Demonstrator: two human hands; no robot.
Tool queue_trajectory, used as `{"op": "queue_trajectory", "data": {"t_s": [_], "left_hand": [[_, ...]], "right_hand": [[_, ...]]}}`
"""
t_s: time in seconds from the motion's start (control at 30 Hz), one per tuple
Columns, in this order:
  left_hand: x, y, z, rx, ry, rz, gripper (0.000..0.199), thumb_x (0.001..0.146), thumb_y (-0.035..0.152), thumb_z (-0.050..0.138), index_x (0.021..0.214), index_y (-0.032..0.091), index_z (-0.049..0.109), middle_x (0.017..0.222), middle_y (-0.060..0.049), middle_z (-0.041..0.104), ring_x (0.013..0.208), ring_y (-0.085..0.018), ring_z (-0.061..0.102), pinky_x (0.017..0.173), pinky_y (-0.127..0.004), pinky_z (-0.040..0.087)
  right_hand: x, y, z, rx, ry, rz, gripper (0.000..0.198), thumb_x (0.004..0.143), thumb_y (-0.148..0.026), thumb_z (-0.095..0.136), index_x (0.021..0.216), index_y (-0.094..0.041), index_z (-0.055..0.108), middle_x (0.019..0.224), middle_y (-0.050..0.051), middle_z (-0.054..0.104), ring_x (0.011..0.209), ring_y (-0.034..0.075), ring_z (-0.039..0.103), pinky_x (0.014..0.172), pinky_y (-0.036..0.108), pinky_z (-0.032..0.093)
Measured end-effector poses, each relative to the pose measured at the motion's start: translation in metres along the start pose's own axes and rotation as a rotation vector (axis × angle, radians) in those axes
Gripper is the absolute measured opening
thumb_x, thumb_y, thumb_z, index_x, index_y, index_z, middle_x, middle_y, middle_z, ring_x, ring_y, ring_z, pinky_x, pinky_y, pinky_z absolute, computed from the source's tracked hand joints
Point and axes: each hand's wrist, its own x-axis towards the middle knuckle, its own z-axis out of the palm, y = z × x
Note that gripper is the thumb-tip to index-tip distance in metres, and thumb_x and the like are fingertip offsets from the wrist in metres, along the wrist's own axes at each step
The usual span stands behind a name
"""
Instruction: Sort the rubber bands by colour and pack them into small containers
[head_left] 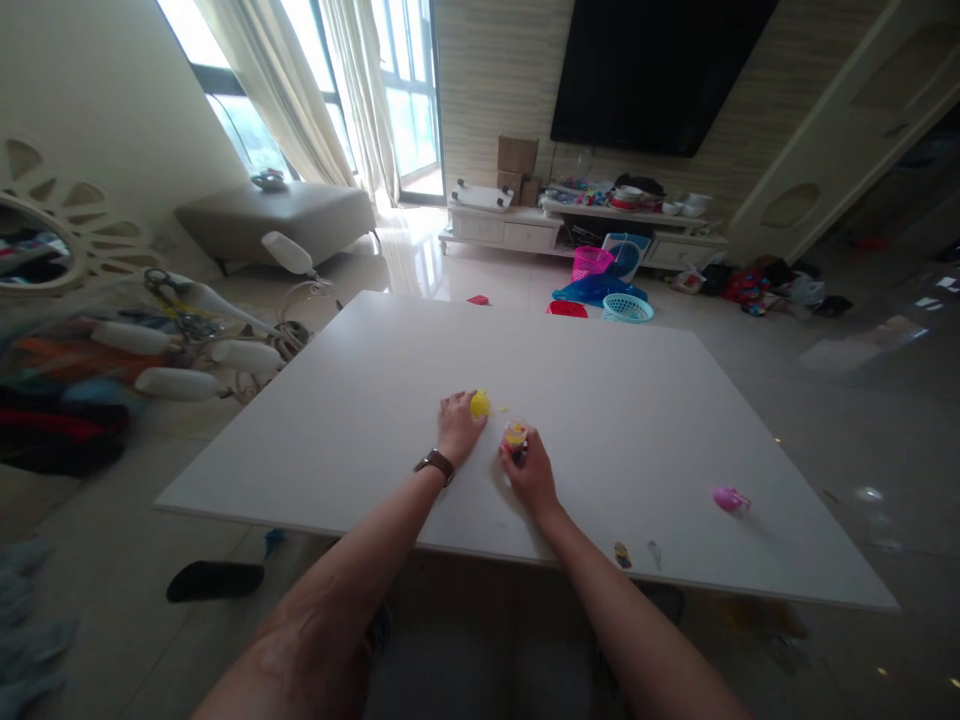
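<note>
On the white table (585, 375), my left hand (459, 425) has its fingers closed around a small bright yellow piece (481, 403); its exact kind is too small to tell. A little to the right, my right hand (531, 470) grips a small clear cup (515, 432) with yellow and pinkish colour showing in it. Something dark shows between those fingers, partly hidden. Between the two hands lies a tiny yellow crumb (503, 408). The hands are apart from each other, and a dark-strapped watch (436, 464) is on my left wrist.
A pink round object (727, 498) sits at the table's right. Near the front edge lie a small yellow-and-dark figure piece (622, 555) and a small clear spoon-like item (655, 554). Beyond the far edge stand a pale blue basket (628, 309) and a pink basket (591, 263).
</note>
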Motion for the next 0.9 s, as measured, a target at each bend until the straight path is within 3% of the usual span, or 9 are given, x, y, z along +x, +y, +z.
{"op": "queue_trajectory", "data": {"t_s": [0.1,0.17,0.3,0.5,0.6,0.77,0.9], "left_hand": [[0.010,-0.001,0.004,-0.013,-0.047,0.088,0.029,0.092,0.023,0.062,0.119,0.021,0.073,0.119,-0.009,0.072,0.119,-0.025,0.059,0.110,-0.036,0.045],[0.018,0.000,-0.003,-0.076,-0.058,0.068,0.025,0.092,0.018,0.061,0.112,0.019,0.076,0.114,-0.009,0.075,0.111,-0.022,0.065,0.106,-0.033,0.048],[0.026,0.005,-0.025,-0.205,-0.086,-0.017,0.024,0.089,0.019,0.067,0.110,0.019,0.078,0.110,-0.009,0.079,0.099,-0.021,0.071,0.096,-0.031,0.052],[0.018,0.022,-0.059,-0.273,-0.153,0.053,0.019,0.087,0.021,0.071,0.103,0.017,0.080,0.098,-0.007,0.080,0.087,-0.018,0.071,0.086,-0.030,0.054],[0.015,0.036,-0.079,-0.284,-0.195,0.152,0.018,0.087,0.020,0.071,0.102,0.017,0.081,0.093,-0.006,0.080,0.082,-0.017,0.070,0.083,-0.028,0.054],[0.014,0.064,-0.116,-0.232,-0.338,0.459,0.018,0.086,0.014,0.069,0.099,0.017,0.081,0.095,-0.006,0.080,0.082,-0.017,0.071,0.084,-0.027,0.053],[0.012,0.081,-0.127,-0.107,-0.395,0.607,0.019,0.086,0.012,0.067,0.097,0.017,0.082,0.095,-0.008,0.080,0.086,-0.019,0.071,0.087,-0.028,0.052]], "right_hand": [[-0.001,-0.002,0.000,-0.012,-0.004,-0.027,0.027,0.097,-0.039,0.057,0.119,-0.025,0.050,0.110,0.008,0.062,0.100,0.023,0.060,0.092,0.037,0.050],[0.000,-0.003,0.000,-0.003,0.007,-0.054,0.024,0.098,-0.040,0.056,0.116,-0.025,0.050,0.107,0.007,0.060,0.098,0.024,0.059,0.090,0.037,0.050],[0.002,0.000,0.001,-0.015,0.033,-0.055,0.019,0.098,-0.041,0.056,0.105,-0.025,0.050,0.097,0.003,0.057,0.086,0.022,0.056,0.080,0.036,0.048],[0.004,0.000,0.002,-0.046,0.040,-0.067,0.020,0.098,-0.042,0.055,0.106,-0.024,0.051,0.098,0.004,0.058,0.087,0.022,0.056,0.079,0.035,0.046],[0.004,-0.001,0.003,-0.076,0.037,-0.095,0.021,0.099,-0.042,0.053,0.109,-0.023,0.051,0.101,0.006,0.059,0.092,0.024,0.056,0.083,0.037,0.047],[0.004,-0.002,0.005,-0.098,0.048,-0.103,0.022,0.099,-0.041,0.053,0.112,-0.023,0.051,0.104,0.007,0.060,0.097,0.026,0.057,0.085,0.038,0.048],[0.004,-0.003,0.004,-0.088,0.048,-0.089,0.021,0.099,-0.041,0.054,0.110,-0.024,0.052,0.101,0.006,0.060,0.092,0.025,0.058,0.081,0.037,0.048]]}}
